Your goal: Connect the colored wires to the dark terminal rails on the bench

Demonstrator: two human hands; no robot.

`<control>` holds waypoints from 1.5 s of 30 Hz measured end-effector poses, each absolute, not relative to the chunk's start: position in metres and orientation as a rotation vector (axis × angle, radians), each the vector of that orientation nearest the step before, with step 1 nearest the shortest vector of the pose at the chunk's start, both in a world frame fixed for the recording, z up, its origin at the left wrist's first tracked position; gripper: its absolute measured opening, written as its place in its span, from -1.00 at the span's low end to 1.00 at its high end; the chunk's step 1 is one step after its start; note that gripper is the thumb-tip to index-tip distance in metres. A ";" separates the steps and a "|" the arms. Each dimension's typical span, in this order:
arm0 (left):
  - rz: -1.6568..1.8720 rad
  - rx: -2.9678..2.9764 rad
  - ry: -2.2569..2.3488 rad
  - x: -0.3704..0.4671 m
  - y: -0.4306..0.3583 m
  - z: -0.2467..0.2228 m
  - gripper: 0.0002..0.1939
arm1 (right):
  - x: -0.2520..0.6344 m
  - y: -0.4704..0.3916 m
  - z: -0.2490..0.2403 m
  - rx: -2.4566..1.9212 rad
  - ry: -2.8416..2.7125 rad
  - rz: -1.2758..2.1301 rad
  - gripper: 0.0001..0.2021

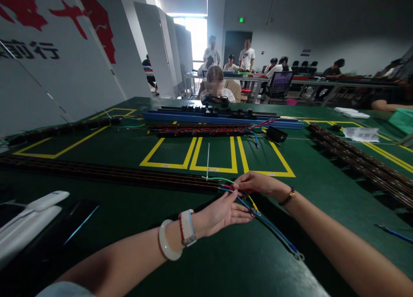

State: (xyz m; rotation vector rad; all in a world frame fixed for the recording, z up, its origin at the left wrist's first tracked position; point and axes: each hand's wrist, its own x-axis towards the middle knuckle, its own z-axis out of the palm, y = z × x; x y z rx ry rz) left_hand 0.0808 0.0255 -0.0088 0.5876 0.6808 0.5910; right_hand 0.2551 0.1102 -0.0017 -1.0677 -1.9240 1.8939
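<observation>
My left hand (222,215) lies under the end of a wire bundle, palm up. Its thumb presses on the blue wires (274,228), and the other fingers are stretched out below them. My right hand (261,187) is closed in a pinch on a red wire (228,186) just above. A green-yellow wire (222,179) arches past both hands to a yellow-sleeved ring terminal (257,210). The blue wires run down right to another ring terminal (299,256). They come from a long dark rail (129,174). A white cable tie (208,159) stands upright at the rail's end.
Yellow tape frames (214,171) mark the green table (200,262). Beyond them lie a wired rail (200,130), a black box (276,134) and a blue rail (193,116). More rails (361,163) lie at right, white devices (32,219) at left. A person (215,84) sits opposite.
</observation>
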 end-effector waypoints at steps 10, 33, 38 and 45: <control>0.652 0.521 0.596 0.079 0.027 -0.013 -0.57 | 0.262 0.107 0.009 -0.958 -2.078 1.910 -0.65; 0.641 0.392 0.537 0.078 0.028 -0.013 -0.71 | 0.236 0.054 0.033 -1.491 -2.753 0.312 -0.78; 0.760 0.327 0.614 0.081 0.025 -0.008 -0.84 | 0.225 0.039 0.023 -1.392 -2.942 -0.147 -0.81; 0.820 0.302 0.623 0.082 0.030 -0.010 -0.83 | 0.241 0.039 0.051 -1.423 -2.734 0.355 -0.77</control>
